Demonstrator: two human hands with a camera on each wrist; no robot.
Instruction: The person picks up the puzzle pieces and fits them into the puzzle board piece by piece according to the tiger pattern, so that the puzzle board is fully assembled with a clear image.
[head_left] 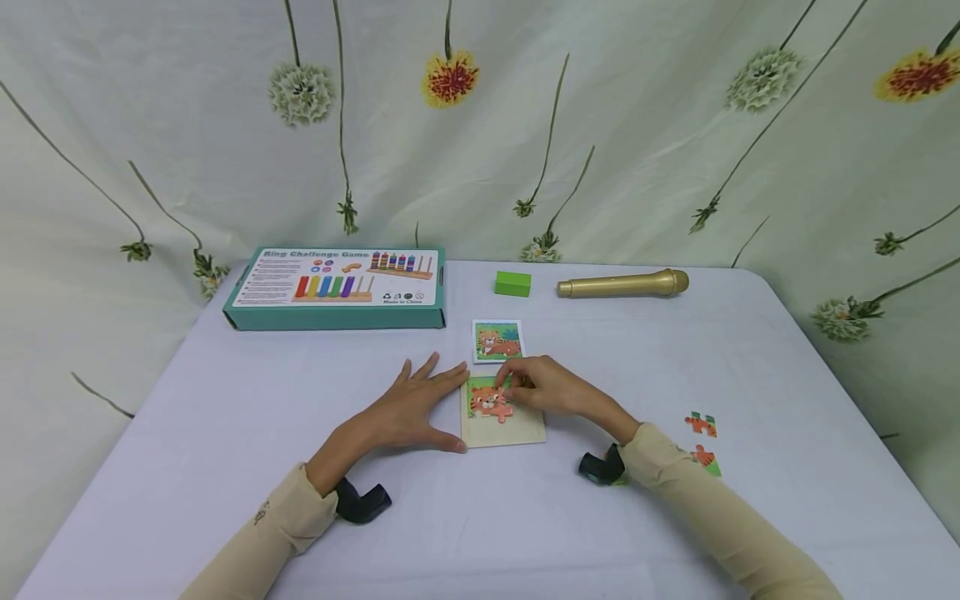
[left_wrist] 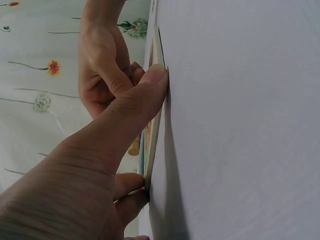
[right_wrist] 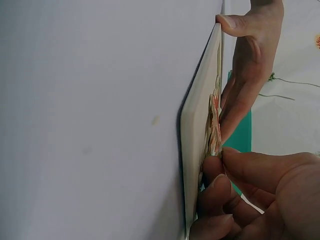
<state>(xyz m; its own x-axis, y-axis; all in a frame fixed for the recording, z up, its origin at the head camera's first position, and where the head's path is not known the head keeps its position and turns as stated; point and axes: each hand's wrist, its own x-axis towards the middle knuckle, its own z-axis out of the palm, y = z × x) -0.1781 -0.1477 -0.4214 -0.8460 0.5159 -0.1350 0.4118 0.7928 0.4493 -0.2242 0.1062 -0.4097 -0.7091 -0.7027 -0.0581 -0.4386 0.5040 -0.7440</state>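
A wooden puzzle board [head_left: 487,435] lies on the table in front of me, its upper part covered by tiger puzzle pieces [head_left: 486,402]. My left hand [head_left: 416,408] is spread flat along the board's left side, the thumb at the near corner and the index fingertip at the far one. Over the board's upper right, my right hand [head_left: 551,385] pinches a puzzle piece [right_wrist: 216,142] between thumb and forefinger, its fingers covering much of it. Just beyond the board is a picture card [head_left: 498,342] of a tiger.
Loose puzzle pieces [head_left: 701,424] lie to the right, one partly behind the right sleeve [head_left: 675,467]. At the back stand a teal Ring Challenge Game box [head_left: 337,287], a green block [head_left: 513,283] and a gold toy microphone [head_left: 622,284]. A floral cloth [head_left: 480,150] hangs behind the table.
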